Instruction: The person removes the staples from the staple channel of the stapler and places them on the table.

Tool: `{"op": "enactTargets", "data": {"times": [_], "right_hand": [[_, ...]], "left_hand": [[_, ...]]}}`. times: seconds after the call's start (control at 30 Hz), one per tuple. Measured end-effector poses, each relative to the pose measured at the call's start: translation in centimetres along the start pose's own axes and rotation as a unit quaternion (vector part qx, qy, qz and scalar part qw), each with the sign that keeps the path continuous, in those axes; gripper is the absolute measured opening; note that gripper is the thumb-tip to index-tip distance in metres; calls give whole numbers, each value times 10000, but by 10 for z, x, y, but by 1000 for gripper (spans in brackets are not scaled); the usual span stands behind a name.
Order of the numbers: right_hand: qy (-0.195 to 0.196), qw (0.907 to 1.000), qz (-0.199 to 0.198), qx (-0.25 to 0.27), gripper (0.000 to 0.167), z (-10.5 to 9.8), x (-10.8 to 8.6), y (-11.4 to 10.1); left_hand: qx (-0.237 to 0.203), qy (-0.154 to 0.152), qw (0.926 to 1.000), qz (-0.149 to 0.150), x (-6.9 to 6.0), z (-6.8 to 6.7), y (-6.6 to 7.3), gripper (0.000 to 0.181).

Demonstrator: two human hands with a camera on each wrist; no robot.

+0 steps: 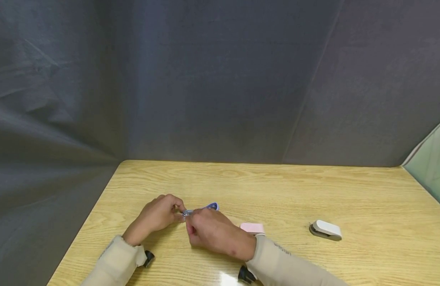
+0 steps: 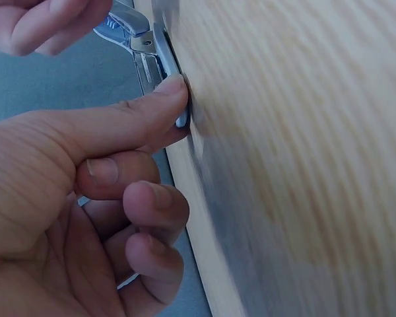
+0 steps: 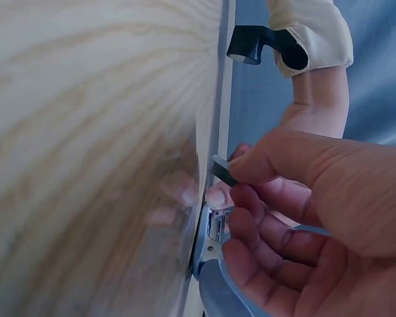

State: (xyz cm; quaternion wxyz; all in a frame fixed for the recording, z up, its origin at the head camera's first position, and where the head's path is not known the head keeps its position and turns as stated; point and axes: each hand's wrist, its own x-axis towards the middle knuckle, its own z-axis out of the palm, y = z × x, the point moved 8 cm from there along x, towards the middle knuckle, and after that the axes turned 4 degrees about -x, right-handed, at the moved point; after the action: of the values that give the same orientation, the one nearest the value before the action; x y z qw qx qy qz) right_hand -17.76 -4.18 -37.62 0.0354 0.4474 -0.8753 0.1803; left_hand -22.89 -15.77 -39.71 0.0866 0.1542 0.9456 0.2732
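A blue stapler (image 1: 213,206) lies opened up on the table, its metal magazine bared and partly hidden by the hands. My left hand (image 1: 159,216) pinches the end of its base between thumb and index finger; the left wrist view shows the thumb on the stapler (image 2: 164,49) and the other fingers curled below. Above the magazine my right hand (image 1: 218,234) pinches a short dark strip, which looks like a strip of staples (image 3: 221,170), between thumb and index finger. In the right wrist view the stapler's lifted blue top (image 3: 218,287) is beneath the right fingers.
A pink stapler (image 1: 252,228) sits beside the right wrist, partly covered by the sleeve. Farther right is a white and grey stapler (image 1: 325,230). The wood-grain table (image 1: 277,186) ends at a dark cloth (image 1: 220,99) behind and on the left.
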Motion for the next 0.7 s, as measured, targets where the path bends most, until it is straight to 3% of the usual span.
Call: {"op": "enactTargets", "data": {"times": [0.2,0.7], "right_hand": [[-74,9998,55,-192,28,2,-3,-2],[-304,9989,327,-104,24,8,-7,5]], "left_hand": [[5,6,10000,-36,-1,-1,0,16],[-11,27,10000,39,-1,-2,1,14]]}}
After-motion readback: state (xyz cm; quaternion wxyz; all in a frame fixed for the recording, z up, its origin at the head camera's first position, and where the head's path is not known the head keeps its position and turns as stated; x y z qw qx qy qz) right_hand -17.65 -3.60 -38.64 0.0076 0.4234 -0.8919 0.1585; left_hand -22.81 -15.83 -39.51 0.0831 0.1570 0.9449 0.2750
